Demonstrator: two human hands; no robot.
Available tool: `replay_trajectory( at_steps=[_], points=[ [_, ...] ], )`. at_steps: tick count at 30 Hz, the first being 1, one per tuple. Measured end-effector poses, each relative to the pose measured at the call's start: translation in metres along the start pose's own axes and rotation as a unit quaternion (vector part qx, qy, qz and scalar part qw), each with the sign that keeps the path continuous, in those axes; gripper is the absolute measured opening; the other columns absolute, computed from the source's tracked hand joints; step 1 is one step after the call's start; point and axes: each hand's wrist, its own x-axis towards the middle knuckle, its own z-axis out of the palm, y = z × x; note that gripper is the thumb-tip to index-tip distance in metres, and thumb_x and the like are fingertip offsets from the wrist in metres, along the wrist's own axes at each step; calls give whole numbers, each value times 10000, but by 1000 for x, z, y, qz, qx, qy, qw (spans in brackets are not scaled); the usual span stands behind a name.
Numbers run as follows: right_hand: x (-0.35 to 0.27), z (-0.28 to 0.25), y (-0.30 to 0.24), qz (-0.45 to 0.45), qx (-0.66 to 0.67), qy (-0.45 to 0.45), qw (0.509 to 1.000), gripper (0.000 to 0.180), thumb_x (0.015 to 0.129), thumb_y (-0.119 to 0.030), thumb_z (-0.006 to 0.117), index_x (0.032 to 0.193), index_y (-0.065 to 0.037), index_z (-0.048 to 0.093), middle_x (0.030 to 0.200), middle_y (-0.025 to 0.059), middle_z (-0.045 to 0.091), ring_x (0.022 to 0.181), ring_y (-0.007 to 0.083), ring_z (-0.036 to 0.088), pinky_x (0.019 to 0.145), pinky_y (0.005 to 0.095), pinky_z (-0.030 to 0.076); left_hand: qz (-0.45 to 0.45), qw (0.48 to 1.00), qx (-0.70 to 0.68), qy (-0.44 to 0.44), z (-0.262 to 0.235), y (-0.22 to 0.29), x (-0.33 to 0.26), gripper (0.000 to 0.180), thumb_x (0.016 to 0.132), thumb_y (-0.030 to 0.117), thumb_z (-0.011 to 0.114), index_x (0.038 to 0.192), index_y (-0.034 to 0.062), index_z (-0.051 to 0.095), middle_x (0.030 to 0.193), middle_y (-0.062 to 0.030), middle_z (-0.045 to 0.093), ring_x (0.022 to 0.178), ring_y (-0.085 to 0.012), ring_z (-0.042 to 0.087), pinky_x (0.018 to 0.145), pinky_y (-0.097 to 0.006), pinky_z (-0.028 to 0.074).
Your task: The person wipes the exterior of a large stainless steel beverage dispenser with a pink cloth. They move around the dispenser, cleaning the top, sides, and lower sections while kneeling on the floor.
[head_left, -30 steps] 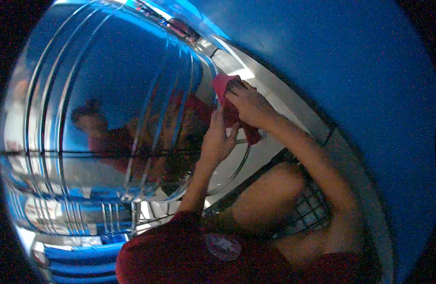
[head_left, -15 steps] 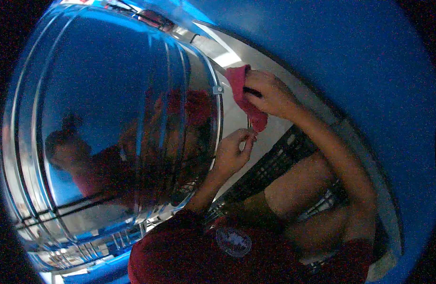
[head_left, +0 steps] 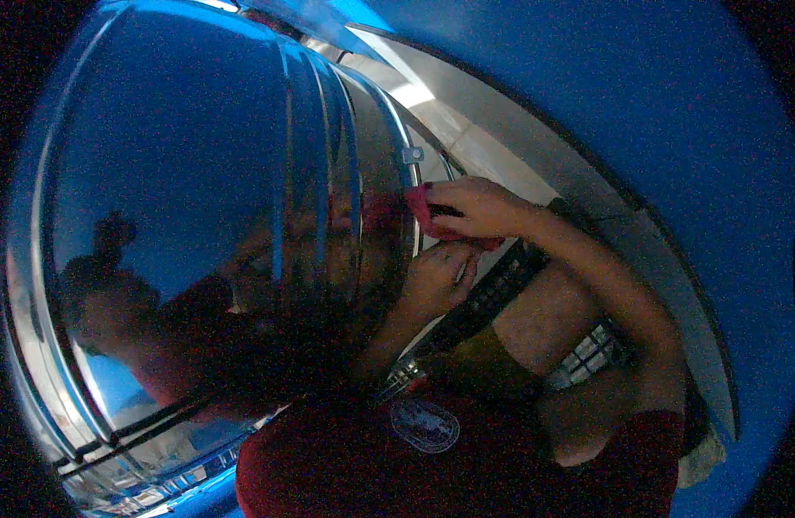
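Note:
A large shiny metal drum (head_left: 208, 224) fills the left of the view and mirrors my body. My right hand (head_left: 471, 205) presses a red cloth (head_left: 419, 207) against the drum's rim, near a small metal bracket (head_left: 412, 154). Just below it, my left hand (head_left: 436, 276) rests against the drum's edge with its fingers curled; whether it holds anything is hidden. Both forearms come up from my red shirt (head_left: 397, 457) at the bottom.
A pale curved ledge (head_left: 501, 164) runs behind the drum, with a blue wall (head_left: 656, 129) to the right. A dark grating (head_left: 492, 293) lies beneath my arms, and my knee (head_left: 553, 319) is bent beside it.
The view has swung, so the drum fills more of the picture. My right hand and the red cloth have slid down along the rim, ending close above my left hand.

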Motion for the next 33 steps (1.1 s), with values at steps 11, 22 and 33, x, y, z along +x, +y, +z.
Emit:
replay_trajectory(
  at_steps=[11, 22, 33],
  points=[
    [-24, 10, -45, 85, -108, -45, 989, 437, 946, -293, 532, 1219, 42, 463, 1194, 259, 504, 1011, 438, 598, 843, 507, 516, -99, 982, 80, -137, 1, 25, -12, 202, 857, 191, 615, 931, 4, 642, 860, -207, 653, 777, -399, 637, 710, -487, 521],
    [-83, -9, -54, 150, 14, 149, 977, 382, 986, -270, 507, 1278, -24, 494, 1168, 209, 614, 1111, 366, 596, 914, 454, 485, -206, 971, 42, -118, 33, 103, -17, 252, 909, 247, 583, 990, 17, 647, 906, -218, 663, 810, -406, 653, 735, -487, 529],
    [-284, -107, -23, 195, 218, 383, 876, 320, 963, -165, 578, 1227, 15, 578, 1087, 127, 654, 967, 191, 628, 852, 325, 505, -258, 959, -23, -117, 175, 297, 15, 319, 950, 255, 546, 1133, 10, 637, 1107, -245, 653, 954, -407, 654, 855, -471, 519]
  ],
)
